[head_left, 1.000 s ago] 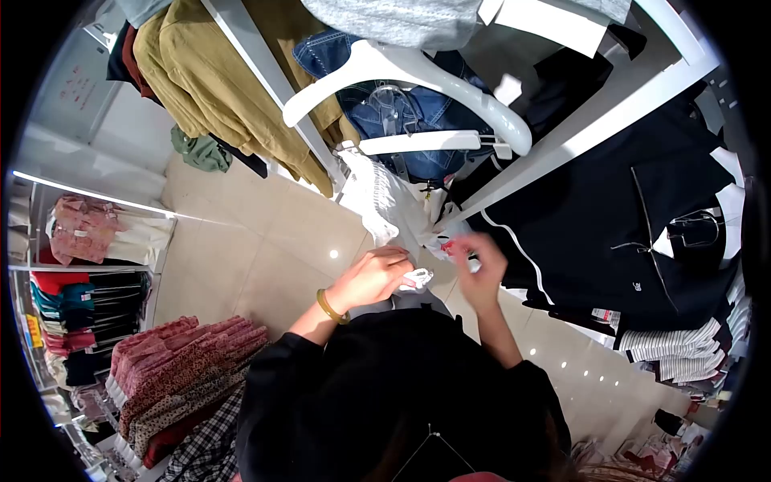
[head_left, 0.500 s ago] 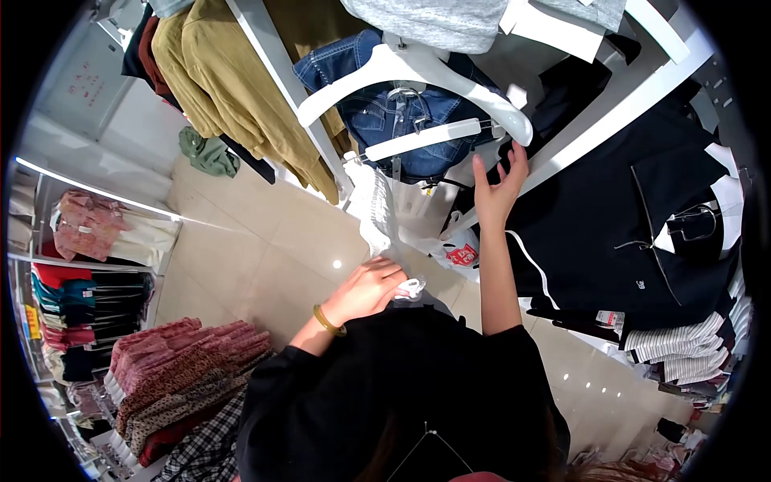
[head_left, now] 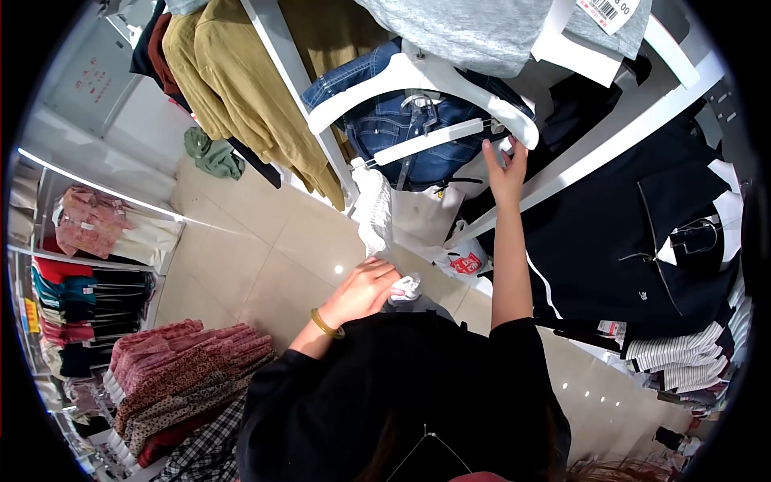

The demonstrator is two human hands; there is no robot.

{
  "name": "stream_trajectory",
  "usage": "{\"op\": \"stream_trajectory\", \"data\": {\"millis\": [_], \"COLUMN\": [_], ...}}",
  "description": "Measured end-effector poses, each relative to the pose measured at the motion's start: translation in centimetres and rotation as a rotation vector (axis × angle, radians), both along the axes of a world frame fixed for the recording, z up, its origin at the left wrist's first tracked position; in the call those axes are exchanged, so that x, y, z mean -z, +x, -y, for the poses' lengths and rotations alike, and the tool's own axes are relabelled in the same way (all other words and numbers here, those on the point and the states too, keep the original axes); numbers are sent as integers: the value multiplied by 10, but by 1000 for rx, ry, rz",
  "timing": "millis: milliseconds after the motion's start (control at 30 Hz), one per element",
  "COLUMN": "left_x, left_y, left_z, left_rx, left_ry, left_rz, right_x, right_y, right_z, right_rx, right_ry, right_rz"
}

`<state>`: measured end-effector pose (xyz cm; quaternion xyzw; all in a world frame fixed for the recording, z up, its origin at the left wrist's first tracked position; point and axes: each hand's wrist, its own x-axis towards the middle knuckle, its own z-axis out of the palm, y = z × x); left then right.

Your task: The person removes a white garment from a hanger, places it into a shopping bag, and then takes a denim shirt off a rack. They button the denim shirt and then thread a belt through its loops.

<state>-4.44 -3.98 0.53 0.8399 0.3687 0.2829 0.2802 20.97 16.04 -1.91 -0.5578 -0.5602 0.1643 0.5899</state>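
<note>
A white hanger [head_left: 422, 74] with a clip bar [head_left: 430, 141] hangs in front of blue denim garments [head_left: 377, 132]. My right hand [head_left: 507, 178] is at the hanger's right end, its thumb and fingers bent around the clip there; the exact contact is partly hidden. From the bar's left clip, a white gathered garment [head_left: 373, 210] hangs down towards me. My left hand [head_left: 361, 289], with a yellowish bangle [head_left: 327, 324] on its wrist, is closed around the garment's lower part, and a bunched bit [head_left: 405, 289] sticks out beside the fingers.
Grey tops [head_left: 458, 32] hang above the denim. Mustard garments [head_left: 241, 88] hang at the left, black ones [head_left: 610, 241] at the right. White rack posts [head_left: 289, 56] frame the denim. A folded-looking green cloth [head_left: 213, 153] lies on the tiled floor [head_left: 265, 249]. Patterned clothes [head_left: 185, 369] fill the lower left.
My right hand has drawn its fingers in around the hanger's right end. The view has shifted slightly, and the left hand keeps its hold on the white garment.
</note>
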Motion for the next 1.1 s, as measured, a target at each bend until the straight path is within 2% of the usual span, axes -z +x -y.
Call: {"op": "stream_trajectory", "data": {"millis": [167,233,300,433,500,567,633,700,800,967,1100], "left_x": [-2,0,0,-2,-1,0,1,2,0,2,11], "left_y": [-1,1,1,2,2,3,3,6,13,44,68], "left_z": [-4,-5,-7,-11,-13,-14,-15,-15,-21,-34,-43], "left_rx": [-3,-6,-7,3,4,-20,-47,-81,-119,-24,28], "left_ry": [5,15,23,15,25,22,27,24,57,107,112], "left_rz": [14,19,24,25,28,37,51,73,107,47,8], "right_x": [19,11,11,10,6,9,13,11,5,-50,-65], "right_y": [14,6,2,10,19,23,24,26,23,-3,-5], "right_z": [-20,-16,-16,-27,-27,-15,6,35,76,121,128], "right_rx": [-243,-243,-91,-91,-227,-253,-417,-426,-523,-474,-360], "right_ry": [-109,-58,27,13,-9,0,58,56,-113,-102,-106], "right_rz": [-257,-238,-244,-276,-297,-286,-427,-392,-395,-246,59]}}
